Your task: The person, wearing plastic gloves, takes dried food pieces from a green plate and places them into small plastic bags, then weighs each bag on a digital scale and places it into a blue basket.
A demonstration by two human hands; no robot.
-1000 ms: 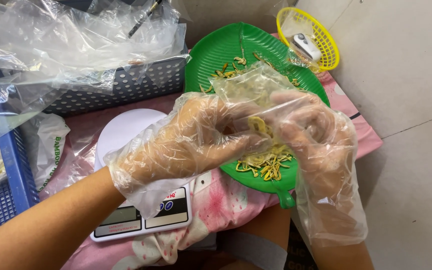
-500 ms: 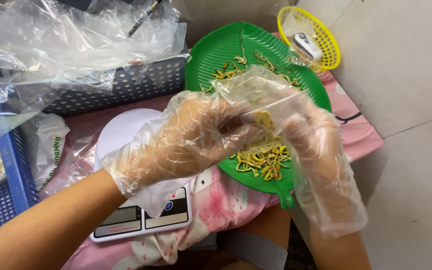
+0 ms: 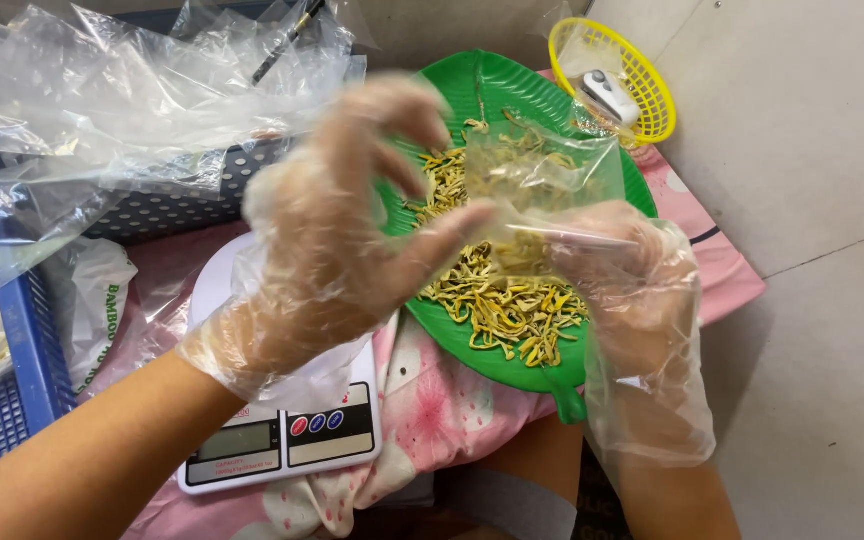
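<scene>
Both my hands wear loose clear plastic gloves. My right hand point(image 3: 624, 290) grips a small clear plastic bag point(image 3: 542, 190) with yellow dried strips inside, held above a green leaf-shaped tray point(image 3: 512, 85). My left hand point(image 3: 337, 240) is just left of the bag, thumb stretched toward its lower edge and fingers curled apart; whether the thumb touches the bag is unclear. A heap of yellow dried strips point(image 3: 507, 305) lies on the tray under the bag.
A white kitchen scale point(image 3: 282, 440) sits on a pink flowered cloth point(image 3: 432, 410) below my left hand. Crumpled clear bags point(image 3: 112, 110) fill a dark crate at upper left. A blue basket point(image 3: 12, 370) is at far left, a yellow basket point(image 3: 617, 75) at upper right.
My left hand has opened and drawn back to the left off the bag. The right hand keeps the bag, now lifted a little and more in view.
</scene>
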